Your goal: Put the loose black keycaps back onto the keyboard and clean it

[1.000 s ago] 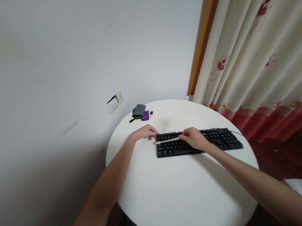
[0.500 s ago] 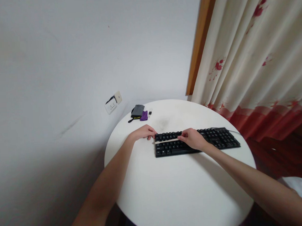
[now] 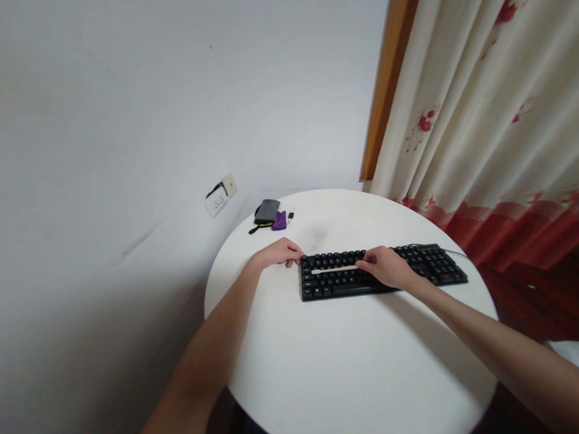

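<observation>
A black keyboard lies across the white round table. At its upper left corner, the fingertips of my left hand pinch the edge. My right hand is closed over the middle of the keys, thumb and fingers gripping a long thin white stick. That stick points left, nearly level along the key rows, and its slightly thicker tip is over the keys near the left end. Whether the tip touches the keys I cannot tell. Some keys are hidden under my right hand.
Near the back left edge of the table lie a grey cloth pouch, a purple cloth and a small black-and-clear item. A wall socket is beyond. The keyboard's cable runs off rightward, toward the curtain.
My right hand has slid the stick to the right along the keys; its tip was at the keyboard's left edge before. My left hand keeps its hold on the corner. The view has shifted slightly.
</observation>
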### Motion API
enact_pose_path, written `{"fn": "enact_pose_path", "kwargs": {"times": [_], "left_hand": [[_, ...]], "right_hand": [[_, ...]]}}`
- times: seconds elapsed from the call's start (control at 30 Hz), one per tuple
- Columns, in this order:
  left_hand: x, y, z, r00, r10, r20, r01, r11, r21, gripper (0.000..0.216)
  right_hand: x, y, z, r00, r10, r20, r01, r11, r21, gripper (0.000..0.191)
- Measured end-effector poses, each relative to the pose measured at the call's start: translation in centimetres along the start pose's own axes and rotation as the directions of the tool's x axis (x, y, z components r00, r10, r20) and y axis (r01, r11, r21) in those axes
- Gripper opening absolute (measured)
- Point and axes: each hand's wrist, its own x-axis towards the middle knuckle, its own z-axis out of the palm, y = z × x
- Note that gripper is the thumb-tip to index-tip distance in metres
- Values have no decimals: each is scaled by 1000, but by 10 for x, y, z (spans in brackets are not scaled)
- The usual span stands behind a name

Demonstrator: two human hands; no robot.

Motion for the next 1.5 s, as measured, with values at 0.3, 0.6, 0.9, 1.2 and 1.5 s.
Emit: {"fn": "enact_pose_path", "kwargs": {"times": [0.3, 0.6, 0.9, 1.2, 1.5], "left_hand": [[0, 2, -1, 1000, 0, 0, 0, 1000, 19, 32], [0, 0, -2, 1000, 14, -1, -14, 1000, 13, 30], [0, 3, 0, 1000, 19, 3, -19, 1000, 13, 30], [0, 5, 1, 1000, 7, -2, -7, 1000, 16, 31], [1, 3, 0, 1000, 26, 5, -26, 1000, -5, 30]], "right_hand": [[-9, 49, -29, 998, 51, -35, -52, 998, -28, 38], [-11, 66, -36, 996, 80, -45, -81, 996, -26, 38], [1, 42, -28, 998, 43, -36, -43, 999, 4, 36], [5, 26, -19, 1000, 17, 4, -17, 1000, 21, 35], [-6, 72, -37, 999, 47, -17, -45, 997, 60, 45]]}}
